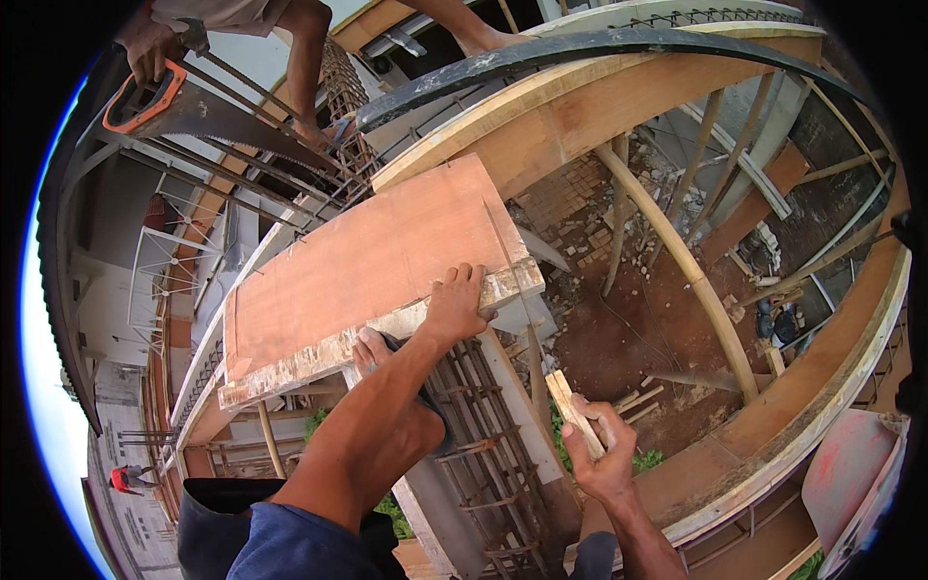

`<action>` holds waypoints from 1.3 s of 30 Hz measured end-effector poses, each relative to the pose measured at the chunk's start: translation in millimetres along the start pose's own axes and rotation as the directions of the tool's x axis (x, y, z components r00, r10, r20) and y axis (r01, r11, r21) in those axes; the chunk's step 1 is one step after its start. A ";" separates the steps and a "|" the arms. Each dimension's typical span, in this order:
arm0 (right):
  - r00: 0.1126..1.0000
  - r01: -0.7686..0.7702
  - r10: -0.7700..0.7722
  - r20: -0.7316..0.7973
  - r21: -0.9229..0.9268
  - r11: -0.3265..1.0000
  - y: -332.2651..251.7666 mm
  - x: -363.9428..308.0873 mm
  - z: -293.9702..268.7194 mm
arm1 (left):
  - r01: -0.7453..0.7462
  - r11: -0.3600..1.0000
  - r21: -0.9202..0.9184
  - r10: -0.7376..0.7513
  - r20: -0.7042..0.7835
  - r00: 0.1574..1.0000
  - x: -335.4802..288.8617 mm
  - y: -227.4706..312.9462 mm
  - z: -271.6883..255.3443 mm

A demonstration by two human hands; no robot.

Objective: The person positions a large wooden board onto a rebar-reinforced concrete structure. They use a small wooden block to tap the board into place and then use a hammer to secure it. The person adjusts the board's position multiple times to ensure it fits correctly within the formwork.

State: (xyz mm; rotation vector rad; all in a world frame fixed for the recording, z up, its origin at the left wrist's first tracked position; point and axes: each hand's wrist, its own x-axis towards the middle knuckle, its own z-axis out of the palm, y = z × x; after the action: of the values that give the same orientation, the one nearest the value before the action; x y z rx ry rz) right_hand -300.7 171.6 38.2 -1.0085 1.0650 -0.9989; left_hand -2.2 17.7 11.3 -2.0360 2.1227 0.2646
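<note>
A reddish-brown plywood panel (358,266) with a pale, rough timber edge lies tilted across the formwork in front of me. My left hand (456,304) grips its near edge close to the right corner, fingers curled over the face. Low on the right, my right hand (601,447) is closed round the pale wooden handle of a handsaw (570,401). The thin saw blade, seen almost edge-on, runs up from the handle across the panel's right end. Toes (368,350) of a foot in dark footwear touch the panel's near edge beside my left forearm.
At the upper left another person's hand (147,48) holds an orange-and-black-handled handsaw (217,116). A black curved strip (580,45) arches over curved plywood formwork (570,130). Reinforcing bars (483,449) run below the panel. Bamboo props (681,261) stand over a deep drop to rubble-strewn ground.
</note>
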 end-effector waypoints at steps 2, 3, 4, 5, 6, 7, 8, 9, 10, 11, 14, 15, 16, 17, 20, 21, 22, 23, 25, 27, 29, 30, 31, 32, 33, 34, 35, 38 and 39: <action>0.993 0.101 -0.097 0.073 -0.053 0.994 -7.0 7.5 -4.5 | -0.020 1.000 -0.015 0.020 -0.015 1.000 -1.7 -0.7 -3.2; 0.976 0.196 -0.194 0.098 -0.015 0.980 -9.5 7.8 -4.3 | 0.004 1.000 -0.009 -0.004 0.015 1.000 -4.4 -1.3 -5.1; 0.990 0.120 -0.115 0.080 -0.057 0.991 -10.1 7.3 -3.6 | -0.011 0.999 -0.032 0.010 -0.027 1.000 -4.8 -1.3 -6.6; 0.992 0.115 -0.112 0.056 -0.055 0.992 -8.6 4.2 -1.3 | 0.003 0.999 -0.033 -0.003 -0.028 1.000 -4.1 -0.6 -7.0; 0.993 0.100 -0.095 0.072 -0.060 0.993 -3.6 1.1 0.5 | 0.026 0.999 -0.025 -0.027 -0.035 0.999 -3.5 -0.2 -7.1; 0.997 0.075 -0.074 0.018 -0.037 0.996 4.9 -3.7 3.4 | 0.011 1.000 -0.005 -0.011 -0.030 1.000 -0.6 1.7 -5.7; 0.990 0.135 -0.135 -0.027 -0.010 0.991 16.9 -7.0 6.1 | 0.044 0.998 0.041 -0.043 -0.016 0.999 2.6 3.0 -4.5; 0.988 0.149 -0.150 -0.046 -0.016 0.989 33.0 -9.8 8.7 | 0.065 0.995 0.074 -0.065 -0.008 0.998 6.4 5.2 -1.3; 0.995 0.075 -0.077 -0.062 -0.034 0.997 50.4 -12.2 9.2 | 0.080 0.992 0.097 -0.082 0.012 0.997 10.8 7.3 1.9; 0.976 0.190 -0.193 -0.099 -0.036 0.981 70.8 -12.6 11.4 | 0.074 0.993 0.087 -0.073 -0.017 0.997 15.0 8.4 4.8; 0.950 0.258 -0.270 -0.155 -0.097 0.961 124.3 -9.9 18.6 | 0.053 0.997 0.051 -0.050 -0.064 0.997 22.1 9.0 9.9; 0.943 0.274 -0.292 -0.158 -0.124 0.954 131.5 -9.5 19.9 | 0.043 0.997 0.060 -0.039 -0.076 0.996 22.1 8.7 9.9; 0.918 0.333 -0.351 -0.182 -0.121 0.935 132.4 -10.1 19.0 | 0.042 0.996 0.077 -0.036 -0.077 0.996 21.1 8.3 9.2; 0.929 0.325 -0.350 -0.123 -0.187 0.927 122.9 -14.3 15.8 | 0.040 0.997 0.072 -0.035 -0.077 0.996 20.3 7.9 7.7; 0.991 -0.116 0.111 -0.072 -0.073 0.991 47.9 -38.7 -8.7 | 0.037 0.998 0.055 -0.033 -0.074 0.997 18.0 7.9 4.6; 0.991 -0.088 0.082 -0.104 -0.050 0.995 13.3 -50.5 -21.1 | 0.043 0.997 0.065 -0.038 -0.068 0.997 18.2 7.9 4.5; 0.987 -0.130 0.126 -0.103 -0.035 0.991 -20.2 -59.4 -32.5 | 0.044 0.997 0.064 -0.040 -0.060 0.997 18.1 8.2 5.8; 0.994 -0.090 0.076 -0.080 -0.197 0.976 -50.3 -66.4 -40.1 | 0.043 0.997 0.063 -0.037 -0.091 0.995 18.7 8.1 7.4; 0.996 -0.057 0.037 -0.077 -0.274 0.960 -80.8 -54.8 -34.8 | 0.060 0.997 0.044 -0.057 -0.071 0.996 19.0 8.2 11.2; 0.993 0.024 -0.040 -0.110 -0.147 0.989 -75.8 -17.8 -10.6 | 0.047 0.998 0.050 -0.042 -0.095 0.995 21.6 5.3 11.1; 0.993 0.084 -0.102 -0.061 -0.251 0.964 -39.6 30.3 21.9 | 0.040 0.999 0.034 -0.039 -0.035 0.999 22.1 2.9 9.9; 0.990 0.114 -0.129 -0.048 -0.239 0.964 -18.0 51.0 36.4 | 0.008 0.998 0.062 -0.002 -0.095 0.995 22.7 0.5 6.6; 0.968 0.225 -0.237 -0.085 -0.133 0.965 1.4 63.7 41.0 | 0.009 0.997 0.078 0.001 -0.128 0.992 25.8 -1.6 3.5; 0.975 0.203 -0.206 -0.086 -0.049 0.978 19.5 63.7 41.4 | 0.021 0.997 0.069 -0.015 -0.076 0.997 19.8 -0.3 4.5; 0.977 0.157 -0.146 -0.153 0.062 0.986 33.0 48.8 35.4 | 0.026 1.000 0.009 -0.026 -0.053 0.998 21.2 -2.6 3.1; 0.983 0.138 -0.141 -0.117 -0.035 0.990 46.4 40.1 31.2 | 0.020 1.000 0.002 -0.019 -0.062 0.998 19.7 -2.5 3.6; 0.984 0.134 -0.144 -0.107 -0.101 0.986 60.1 27.3 25.3 | 0.009 1.000 0.002 -0.009 -0.044 0.999 19.9 -3.1 4.1; 0.980 0.165 -0.177 -0.090 -0.127 0.978 100.2 3.2 14.5 | -0.012 1.000 0.003 0.012 -0.069 0.998 15.7 -2.4 7.3; 0.980 0.170 -0.176 -0.097 -0.074 0.983 112.9 6.0 16.5 | -0.019 1.000 0.017 0.021 -0.070 0.997 16.2 -2.5 7.7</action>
State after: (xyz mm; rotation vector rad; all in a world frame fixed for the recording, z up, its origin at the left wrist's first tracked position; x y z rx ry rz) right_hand -267.6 194.3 -68.8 -1.1282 1.1146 -1.1739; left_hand -0.3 4.0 -0.3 -2.0451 2.1798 0.1810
